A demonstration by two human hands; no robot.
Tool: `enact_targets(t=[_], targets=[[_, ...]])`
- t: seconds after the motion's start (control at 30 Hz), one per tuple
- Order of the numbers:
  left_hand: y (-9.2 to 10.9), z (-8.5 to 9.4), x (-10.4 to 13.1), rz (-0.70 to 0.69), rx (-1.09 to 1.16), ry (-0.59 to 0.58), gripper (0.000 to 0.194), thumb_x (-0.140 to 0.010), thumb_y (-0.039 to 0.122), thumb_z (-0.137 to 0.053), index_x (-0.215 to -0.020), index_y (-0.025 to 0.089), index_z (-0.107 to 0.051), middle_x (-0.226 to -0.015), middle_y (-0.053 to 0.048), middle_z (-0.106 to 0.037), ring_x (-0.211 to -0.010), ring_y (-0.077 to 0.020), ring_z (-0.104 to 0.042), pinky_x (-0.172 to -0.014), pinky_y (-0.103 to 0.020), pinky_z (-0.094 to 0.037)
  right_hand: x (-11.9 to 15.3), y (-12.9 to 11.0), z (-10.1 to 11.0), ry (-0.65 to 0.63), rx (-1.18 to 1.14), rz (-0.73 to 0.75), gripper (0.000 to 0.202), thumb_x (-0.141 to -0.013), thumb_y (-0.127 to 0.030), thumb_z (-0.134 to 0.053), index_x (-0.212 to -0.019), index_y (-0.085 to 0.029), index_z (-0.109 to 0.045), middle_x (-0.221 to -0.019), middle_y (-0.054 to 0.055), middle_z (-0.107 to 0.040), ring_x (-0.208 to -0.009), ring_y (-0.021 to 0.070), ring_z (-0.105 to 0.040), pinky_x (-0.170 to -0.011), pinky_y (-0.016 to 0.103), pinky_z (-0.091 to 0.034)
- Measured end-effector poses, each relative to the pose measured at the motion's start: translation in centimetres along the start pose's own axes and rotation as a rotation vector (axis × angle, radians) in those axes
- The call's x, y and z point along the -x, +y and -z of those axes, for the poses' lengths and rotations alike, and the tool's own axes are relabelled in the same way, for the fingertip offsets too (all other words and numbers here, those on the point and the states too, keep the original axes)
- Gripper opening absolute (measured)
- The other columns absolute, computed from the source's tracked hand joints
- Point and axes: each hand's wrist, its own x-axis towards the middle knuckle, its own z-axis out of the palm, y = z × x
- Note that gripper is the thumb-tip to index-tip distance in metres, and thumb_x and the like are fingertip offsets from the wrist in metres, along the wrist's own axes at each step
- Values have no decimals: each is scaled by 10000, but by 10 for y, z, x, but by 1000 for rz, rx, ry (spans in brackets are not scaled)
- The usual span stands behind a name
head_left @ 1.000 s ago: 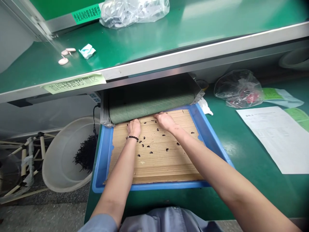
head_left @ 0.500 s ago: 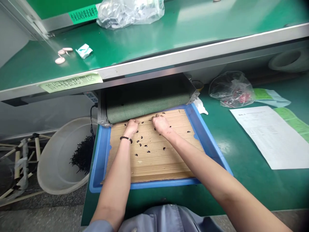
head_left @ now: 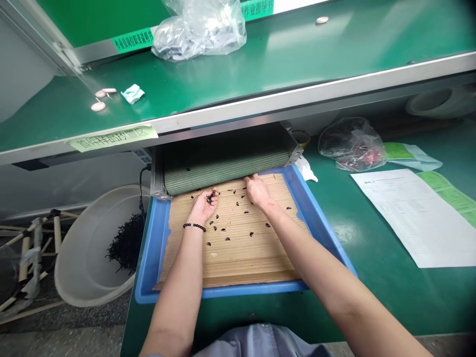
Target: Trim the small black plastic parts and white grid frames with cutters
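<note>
My left hand (head_left: 201,207) is turned palm up with its fingers curled around several small black curved parts (head_left: 211,197). To its right, my right hand (head_left: 257,190) reaches down at the far edge of the cardboard sheet (head_left: 238,260), its fingers pinched together. Whether a part is between those fingertips is hidden. More small black parts (head_left: 227,239) lie scattered on the cardboard, which lines a blue tray (head_left: 329,238). Just beyond both hands is the rounded end of a green mesh conveyor belt (head_left: 226,173), with one black part on it.
A white tub (head_left: 82,253) with a heap of black strands (head_left: 128,243) stands at the left. Above the belt runs a green shelf (head_left: 290,59) carrying a clear bag (head_left: 201,32). Printed paper (head_left: 416,213) and another plastic bag (head_left: 353,146) lie at the right.
My left hand has rolled palm up, showing the black parts in it. My right hand has shifted slightly right along the belt's edge. Another black part shows on the belt.
</note>
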Motion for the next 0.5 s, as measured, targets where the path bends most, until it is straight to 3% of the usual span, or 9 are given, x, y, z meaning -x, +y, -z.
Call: enact_targets(t=[0.2, 0.33, 0.4, 0.5], targets=[[-8, -20, -24, -68, -383, 68, 189, -859, 305, -521, -770, 149, -581, -584, 22, -452, -451, -72, -354, -437, -185, -278, -4, 9, 0, 25, 72, 105, 355, -872, -81, -392, -1155, -109, -603, -1210, 190, -566, -1041, 216, -577, -911, 280, -414], [-13, -30, -32, -170, -641, 119, 103, -815, 252, -596, -733, 190, -603, -683, -32, -597, -729, -176, -569, -661, -240, -408, -4, 11, -1, 16, 111, 157, 354, -872, -73, -383, -1122, -121, -629, -1155, 170, -596, -997, 202, -608, -882, 269, -435], [-14, -34, -33, -201, -889, 145, 72, -812, 272, -605, -789, 206, -621, -785, -74, -663, -887, -240, -603, -776, -287, -413, -5, 9, -1, 12, 128, 161, 353, -873, -72, -381, -1117, -111, -633, -1147, 179, -600, -991, 208, -618, -878, 274, -443], [-14, -42, -33, -198, -1286, 194, 181, -867, 343, -518, -860, 199, -627, -893, -146, -699, -989, -311, -615, -866, -365, -400, -5, 3, -2, 3, 141, 157, 347, -865, -60, -383, -1099, -85, -638, -1117, 206, -611, -984, 227, -632, -862, 286, -456]])
